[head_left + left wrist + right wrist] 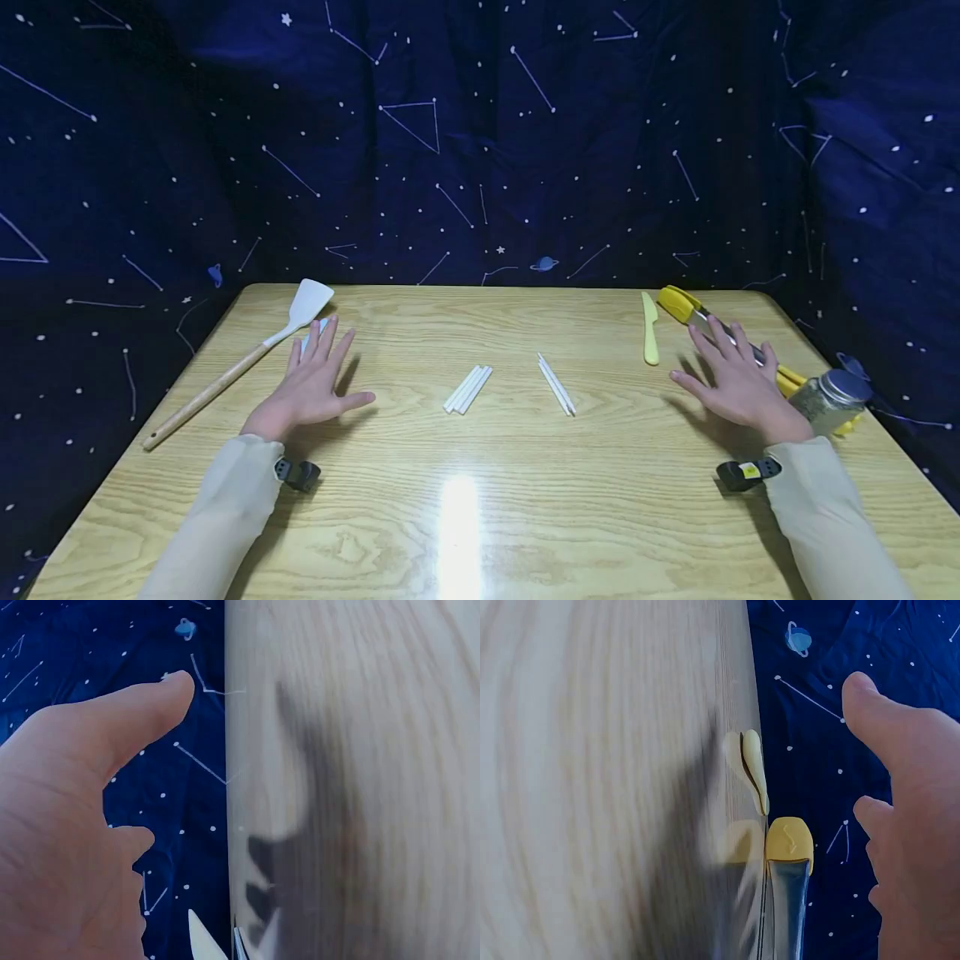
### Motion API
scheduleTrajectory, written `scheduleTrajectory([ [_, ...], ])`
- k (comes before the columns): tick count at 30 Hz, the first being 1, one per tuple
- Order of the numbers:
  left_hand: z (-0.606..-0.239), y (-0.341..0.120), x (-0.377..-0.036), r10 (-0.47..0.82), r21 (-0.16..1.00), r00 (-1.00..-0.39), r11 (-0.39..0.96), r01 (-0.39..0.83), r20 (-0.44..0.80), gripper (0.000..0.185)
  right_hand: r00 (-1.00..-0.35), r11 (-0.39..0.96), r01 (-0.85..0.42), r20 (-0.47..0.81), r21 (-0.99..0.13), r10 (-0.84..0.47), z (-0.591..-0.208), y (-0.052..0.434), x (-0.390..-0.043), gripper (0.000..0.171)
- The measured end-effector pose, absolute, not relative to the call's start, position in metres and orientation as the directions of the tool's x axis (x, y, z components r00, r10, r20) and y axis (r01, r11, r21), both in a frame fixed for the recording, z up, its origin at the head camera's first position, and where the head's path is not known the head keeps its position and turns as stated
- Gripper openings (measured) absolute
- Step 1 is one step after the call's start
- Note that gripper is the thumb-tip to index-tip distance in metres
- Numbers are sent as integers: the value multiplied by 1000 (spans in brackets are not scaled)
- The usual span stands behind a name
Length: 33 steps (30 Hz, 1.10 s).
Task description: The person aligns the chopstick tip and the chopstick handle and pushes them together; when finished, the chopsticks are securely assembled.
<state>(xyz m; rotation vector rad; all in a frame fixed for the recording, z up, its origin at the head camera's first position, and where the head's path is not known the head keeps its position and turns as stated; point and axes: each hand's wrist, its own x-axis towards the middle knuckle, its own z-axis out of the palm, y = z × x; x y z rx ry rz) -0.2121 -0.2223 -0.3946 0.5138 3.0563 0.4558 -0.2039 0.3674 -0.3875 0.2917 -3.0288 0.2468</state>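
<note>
My left hand (311,387) hovers over the table's left side, fingers spread, holding nothing. Beside it lies a spatula (307,302) with a white head and wooden handle. A pale blue object (320,325) is mostly hidden behind its fingers. Spread over the right side, my right hand (738,383) is also empty. It partly covers yellow-tipped tongs (677,305), and a glass jar (828,400) with a grey lid stands by its wrist. To its left is a pale yellow knife (650,329). Between the hands lie a bundle of white sticks (468,389) and some thinner white sticks (557,385).
The wooden table (397,492) ends at a dark blue starry curtain (480,167). In the left wrist view, a pale pointed piece (204,937) shows at the bottom edge. Bright glare (459,533) lies on the near tabletop.
</note>
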Motion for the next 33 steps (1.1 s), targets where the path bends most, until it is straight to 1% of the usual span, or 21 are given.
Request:
scheduleTrajectory([
  [6, -396, -224, -213, 307, 369, -948, 874, 315, 82, 96, -978, 967, -197, 96, -159, -184, -387, 366, -204, 85],
  [10, -399, -224, -214, 309, 405, -945, 854, 327, 111, 87, -977, 952, -206, 104, -226, -187, -392, 361, -206, 83],
  [16, -403, -217, -212, 343, 513, -928, 776, 366, 143, 71, -960, 908, -269, 162, -321, -228, -402, 335, -210, 69],
  [22, -412, -203, -215, 379, 559, -904, 714, 422, 197, 54, -957, 864, -291, 142, -411, -255, -407, 311, -213, 59],
  [33, -423, -180, -222, 380, 670, -899, 610, 422, 219, 31, -943, 784, -332, 152, -525, -298, -413, 275, -218, 40],
])
